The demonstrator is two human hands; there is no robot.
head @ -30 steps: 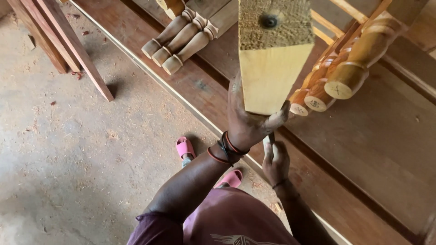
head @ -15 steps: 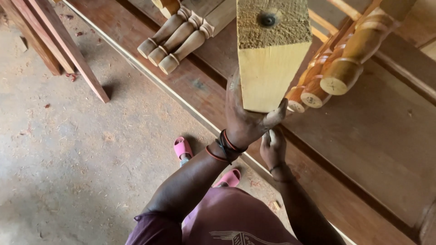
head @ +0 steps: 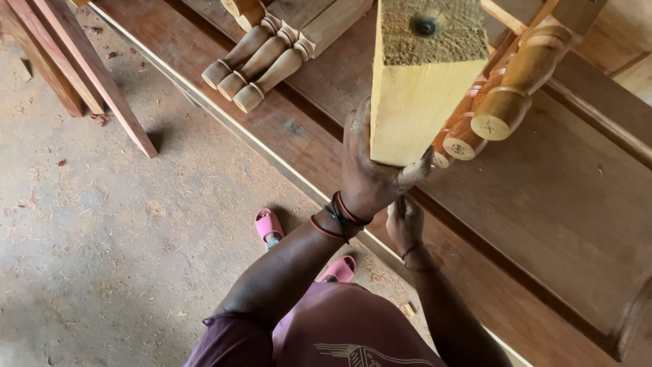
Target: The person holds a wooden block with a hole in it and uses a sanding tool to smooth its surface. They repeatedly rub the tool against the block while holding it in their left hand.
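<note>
Grip: left hand [head: 370, 178] closed on lower end of pale square timber block [head: 418, 88], thumb hooked under its bottom edge; block upright, over dark wood counter [head: 577, 204].
Right hand [head: 404, 223] just below/behind left, closed on small pale item, prob. pencil or tool, too hidden to tell.
Step, by my read: steadying block, lower end being marked or checked. Next calls for firm hold, block kept still.
R of grip: turned legs [head: 502, 112], touching block side. Above-L: three more turned legs [head: 251, 68].
Below: pink sandals [head: 268, 224] on dusty floor.
Block top cut off; dark bolt hole in end face.
</note>
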